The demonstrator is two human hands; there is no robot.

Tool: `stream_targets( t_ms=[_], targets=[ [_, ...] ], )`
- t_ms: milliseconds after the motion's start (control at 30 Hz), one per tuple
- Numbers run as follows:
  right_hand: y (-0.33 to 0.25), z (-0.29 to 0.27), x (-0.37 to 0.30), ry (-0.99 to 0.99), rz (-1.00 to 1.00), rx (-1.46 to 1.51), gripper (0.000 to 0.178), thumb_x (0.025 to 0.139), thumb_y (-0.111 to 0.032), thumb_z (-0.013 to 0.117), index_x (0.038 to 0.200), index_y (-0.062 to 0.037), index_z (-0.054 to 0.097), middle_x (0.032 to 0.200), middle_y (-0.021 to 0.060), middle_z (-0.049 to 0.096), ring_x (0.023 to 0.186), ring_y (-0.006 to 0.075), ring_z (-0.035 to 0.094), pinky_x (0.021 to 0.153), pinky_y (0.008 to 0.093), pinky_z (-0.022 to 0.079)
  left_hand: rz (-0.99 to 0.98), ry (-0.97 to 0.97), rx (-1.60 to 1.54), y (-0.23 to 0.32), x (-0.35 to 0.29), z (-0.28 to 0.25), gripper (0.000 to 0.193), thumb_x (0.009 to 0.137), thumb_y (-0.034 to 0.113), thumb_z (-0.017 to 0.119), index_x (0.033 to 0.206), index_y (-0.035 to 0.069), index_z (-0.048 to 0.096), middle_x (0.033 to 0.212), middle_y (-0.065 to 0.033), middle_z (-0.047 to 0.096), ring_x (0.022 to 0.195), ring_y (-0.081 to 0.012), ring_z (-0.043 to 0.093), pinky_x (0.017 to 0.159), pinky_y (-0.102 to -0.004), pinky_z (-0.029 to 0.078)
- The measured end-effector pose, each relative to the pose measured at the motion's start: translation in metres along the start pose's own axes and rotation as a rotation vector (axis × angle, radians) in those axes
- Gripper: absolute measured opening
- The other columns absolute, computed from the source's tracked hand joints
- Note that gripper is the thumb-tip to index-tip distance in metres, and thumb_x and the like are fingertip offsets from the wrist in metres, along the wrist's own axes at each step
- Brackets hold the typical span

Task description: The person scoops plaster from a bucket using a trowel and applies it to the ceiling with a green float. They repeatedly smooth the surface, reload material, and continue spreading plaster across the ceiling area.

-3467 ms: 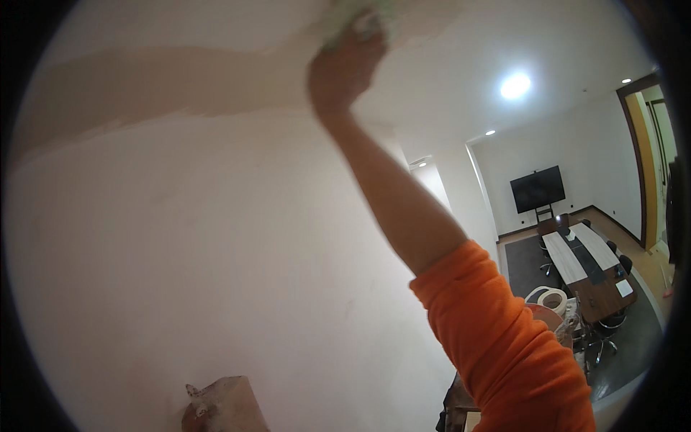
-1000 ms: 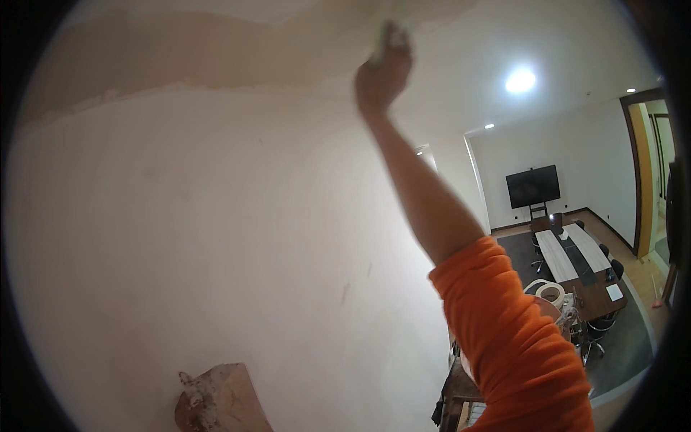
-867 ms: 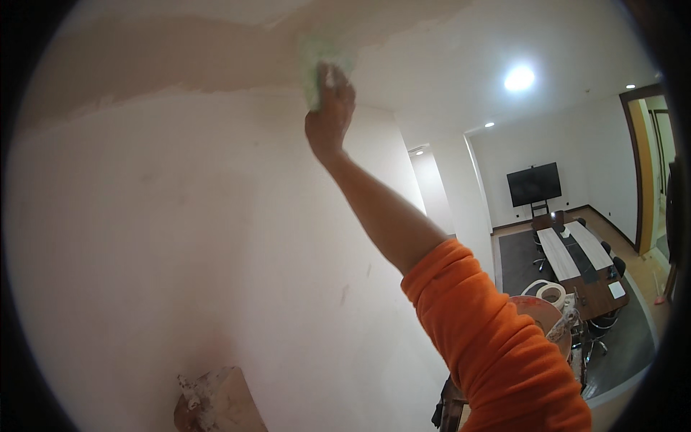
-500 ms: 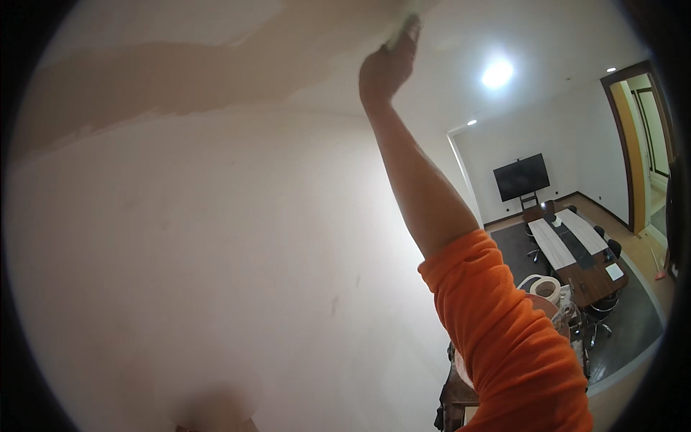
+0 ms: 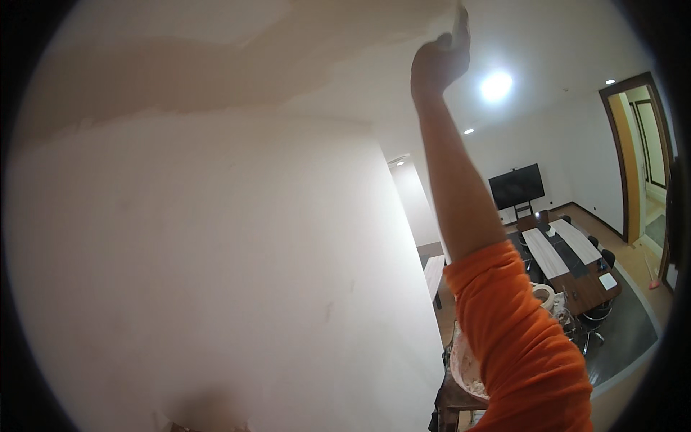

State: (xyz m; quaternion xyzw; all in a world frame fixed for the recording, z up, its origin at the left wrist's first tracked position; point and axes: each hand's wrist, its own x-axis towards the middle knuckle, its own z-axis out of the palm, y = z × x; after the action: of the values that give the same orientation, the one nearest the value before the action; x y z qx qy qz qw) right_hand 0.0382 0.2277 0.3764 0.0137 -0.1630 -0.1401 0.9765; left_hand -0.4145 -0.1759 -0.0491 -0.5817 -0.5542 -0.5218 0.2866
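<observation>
My right hand [image 5: 439, 61] is raised high on an arm in an orange sleeve [image 5: 518, 345]. It is closed around a pale green pad [image 5: 458, 18], only the edge of which shows, pressed at the top of the white wall [image 5: 216, 252] where it meets the ceiling. A tan band of plaster [image 5: 180, 72] runs along the wall to the left of the pad. A blurred brownish shape [image 5: 205, 417] at the lower edge is probably my left hand; its fingers are hidden.
A bucket of white paste [image 5: 466, 363] stands on a wooden stand [image 5: 450, 399] beside my right side. Far below to the right are a long table [image 5: 568, 255] with chairs, a black wall screen [image 5: 515, 186], a doorway [image 5: 640, 151] and a bright ceiling light [image 5: 497, 85].
My right hand has swept the pad left and then back right along the top of the wall. The brownish shape at the bottom has sunk toward the picture's edge.
</observation>
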Motion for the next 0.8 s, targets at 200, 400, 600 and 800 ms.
stream_targets(
  t_ms=[200, 400, 600, 800],
  targets=[
    [-0.02, 0.045, -0.098, -0.129, -0.06, -0.17, 0.067, 0.079, 0.014, 0.049, 0.141, -0.0117, 0.051, 0.144, 0.0157, 0.049, 0.131, 0.035, 0.048, 0.107, 0.0424, 0.043, 0.269, -0.055, 0.397, -0.072, -0.033, -0.025, 0.063, 0.09, 0.056, 0.061, 0.124, 0.004, 0.057, 0.119, -0.0173, 0.064, 0.104, -0.0423, 0.063, 0.086, -0.052, 0.054],
    [-0.058, 0.035, -0.238, -0.617, -0.092, -0.108, 0.075, 0.075, 0.017, 0.05, 0.143, -0.0147, 0.049, 0.15, 0.0125, 0.044, 0.141, 0.0304, 0.037, 0.114, 0.0376, 0.037, 0.19, 0.011, 0.26, -0.042, -0.01, -0.016, 0.065, 0.089, 0.059, 0.062, 0.119, 0.001, 0.06, 0.116, -0.0216, 0.064, 0.102, -0.0392, 0.065, 0.084, -0.0489, 0.056],
    [-0.066, 0.006, -0.244, -0.478, 0.491, 0.214, 0.052, 0.091, 0.01, 0.047, 0.139, -0.0094, 0.053, 0.128, 0.0168, 0.062, 0.105, 0.0274, 0.063, 0.087, 0.0341, 0.05, -0.163, 0.638, -0.446, 0.039, -0.001, 0.042, 0.062, 0.089, 0.05, 0.066, 0.115, -0.006, 0.06, 0.11, -0.0222, 0.065, 0.096, -0.0328, 0.067, 0.079, -0.0423, 0.057],
    [-0.052, -0.01, -0.206, -0.52, 0.737, 0.228, 0.031, 0.1, -0.007, 0.047, 0.127, 0.005, 0.054, 0.102, 0.0205, 0.065, 0.091, 0.0289, 0.062, 0.084, 0.0406, 0.046, -0.238, 0.179, -0.323, 0.013, 0.003, 0.01, 0.057, 0.092, 0.046, 0.064, 0.112, -0.007, 0.061, 0.095, -0.0121, 0.063, 0.079, -0.0227, 0.062, 0.066, -0.0343, 0.053]
  ],
)
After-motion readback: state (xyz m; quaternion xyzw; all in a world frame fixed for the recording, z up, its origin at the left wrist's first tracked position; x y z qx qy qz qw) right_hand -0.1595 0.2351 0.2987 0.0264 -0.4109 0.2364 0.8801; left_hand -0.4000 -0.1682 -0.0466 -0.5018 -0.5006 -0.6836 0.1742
